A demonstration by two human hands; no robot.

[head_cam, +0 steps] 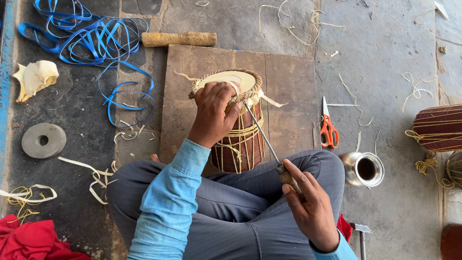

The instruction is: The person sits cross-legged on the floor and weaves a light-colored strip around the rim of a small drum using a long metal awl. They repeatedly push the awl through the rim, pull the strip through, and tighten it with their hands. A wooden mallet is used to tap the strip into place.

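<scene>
A small reddish-brown drum [243,142] with a pale skin head and cream lacing stands tilted on a wooden board [288,86], leaning against my crossed legs. My left hand [213,114] grips the braided rim of the drum from above. My right hand [312,208] is closed on the wooden handle of a long metal awl [262,132]. The awl's tip reaches the lacing just under the rim, beside my left fingers.
Orange-handled scissors [328,127] and a steel cup [364,169] lie to the right. Another drum [439,128] sits at the right edge. Blue strapping [96,41], a wooden stick [179,38], a shell [34,77], a stone ring [43,140] and red cloth [33,240] lie to the left.
</scene>
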